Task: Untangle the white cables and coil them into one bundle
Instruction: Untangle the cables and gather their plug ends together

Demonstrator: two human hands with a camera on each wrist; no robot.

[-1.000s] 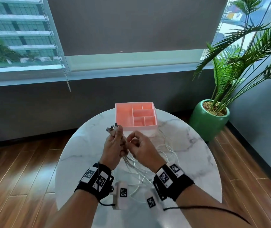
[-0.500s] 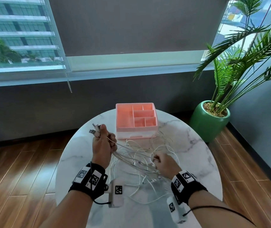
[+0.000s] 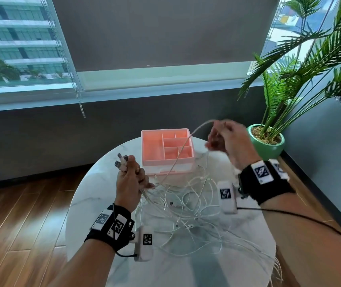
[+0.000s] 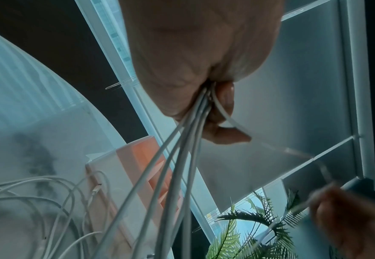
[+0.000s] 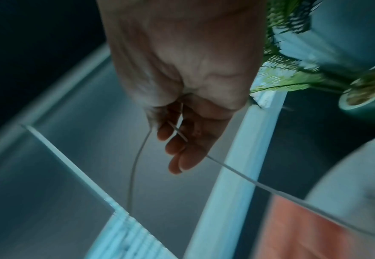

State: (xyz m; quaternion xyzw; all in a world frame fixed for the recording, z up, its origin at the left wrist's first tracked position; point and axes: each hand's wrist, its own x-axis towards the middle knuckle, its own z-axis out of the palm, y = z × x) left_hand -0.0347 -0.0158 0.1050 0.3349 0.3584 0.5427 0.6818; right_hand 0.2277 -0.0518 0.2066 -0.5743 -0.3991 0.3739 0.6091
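A tangle of white cables (image 3: 186, 206) lies spread on the round marble table (image 3: 95, 193). My left hand (image 3: 131, 177) grips several cable ends in a fist at the table's left middle, with the plugs (image 3: 121, 162) sticking up above it. In the left wrist view the cables (image 4: 177, 149) fan down out of that fist (image 4: 204, 73). My right hand (image 3: 224, 137) is raised above the table's far right and holds a single white cable (image 3: 186, 141). This cable runs taut from the left fist over the pink box. In the right wrist view it crosses my curled fingers (image 5: 182, 149).
A pink divided box (image 3: 151, 146) stands at the table's far side, between the hands. A green pot with a palm (image 3: 268, 146) is on the floor to the right. Some cable loops hang over the table's right front edge (image 3: 277, 266). Wooden floor surrounds the table.
My right hand rose from the tangle on the table up and to the far right, drawing one cable out taut. My left hand kept its grip on the plug ends.
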